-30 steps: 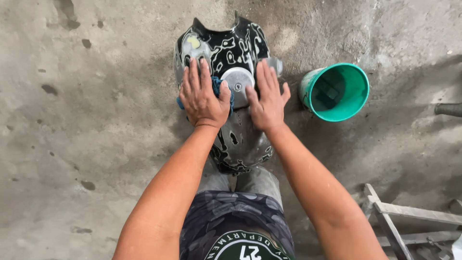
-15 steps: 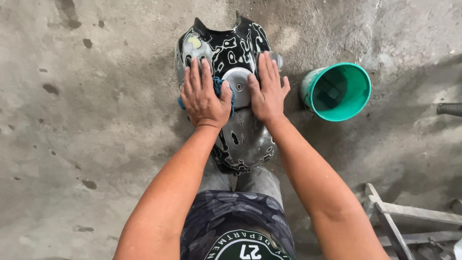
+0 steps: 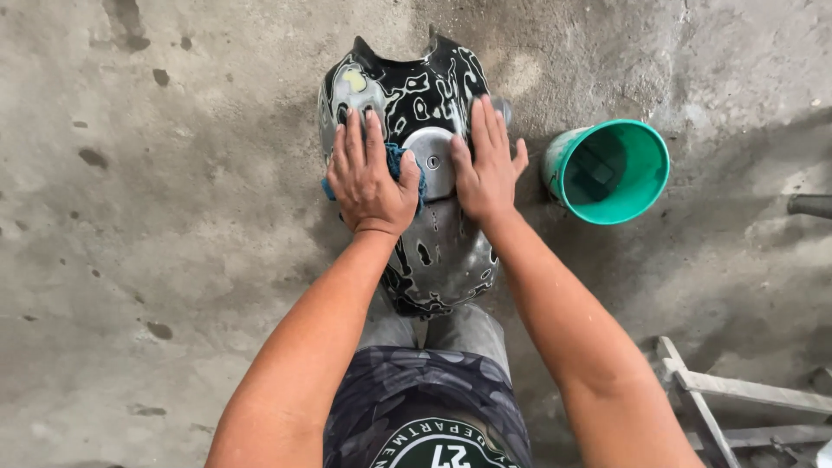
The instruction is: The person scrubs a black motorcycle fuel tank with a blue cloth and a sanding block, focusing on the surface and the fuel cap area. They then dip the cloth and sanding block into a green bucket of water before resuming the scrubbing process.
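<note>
A: Item one, left of the filler cap (image 3: 433, 162)?

B: Left hand (image 3: 371, 173), lying flat, fingers extended and close together, pressing a blue cloth (image 3: 400, 165) down on the fuel tank (image 3: 414, 95). Nothing is being gripped; the cloth is only being pinned under the palm, likely so it keeps contact with the curved shell.

A: The tank itself?

B: Black, patchily sanded motorcycle tank, resting on the concrete floor (image 3: 156, 260) directly in front of the person's knees. Its long axis is running away from the person; the two-horned end is pointing away from them, the narrower end is sitting against the legs, probably so the legs are bracing it.

A: Right of the cap?

B: Right hand (image 3: 485, 165), open, fingers straight and together, thumb spread, lying palm-down on the shell and holding nothing. It appears to be steadying the tank.

A: Further right?

B: Green bucket (image 3: 646, 143), near the tank but apart from it, lying tipped with its mouth facing the camera. Beyond it, lower right, a pale wooden frame (image 3: 737, 390).
</note>
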